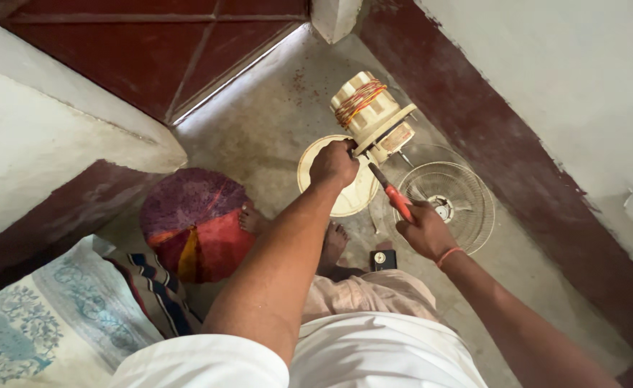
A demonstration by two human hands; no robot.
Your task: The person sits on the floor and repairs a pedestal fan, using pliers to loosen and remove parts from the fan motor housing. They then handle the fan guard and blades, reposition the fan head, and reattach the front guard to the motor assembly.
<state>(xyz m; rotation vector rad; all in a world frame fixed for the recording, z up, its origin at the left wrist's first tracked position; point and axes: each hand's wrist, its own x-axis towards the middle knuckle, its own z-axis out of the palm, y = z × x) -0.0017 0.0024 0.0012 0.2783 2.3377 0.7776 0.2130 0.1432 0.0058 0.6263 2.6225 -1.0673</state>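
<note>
Concrete floor [259, 122]: left hand [333, 164] grips fan motor [371, 115], right hand [424, 231] screwdriver [392, 194].

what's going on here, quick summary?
A person holds a cream fan motor housing up in the left hand. The right hand grips a red-handled screwdriver, tip against the housing's underside. A wire fan guard and a round cream cover lie on the concrete floor below.

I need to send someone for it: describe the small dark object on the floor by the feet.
Start at the wire fan guard on the grey floor. Just left of it, below the right hand, lies a small black square part, alone in bearing a pale round dial.
</note>
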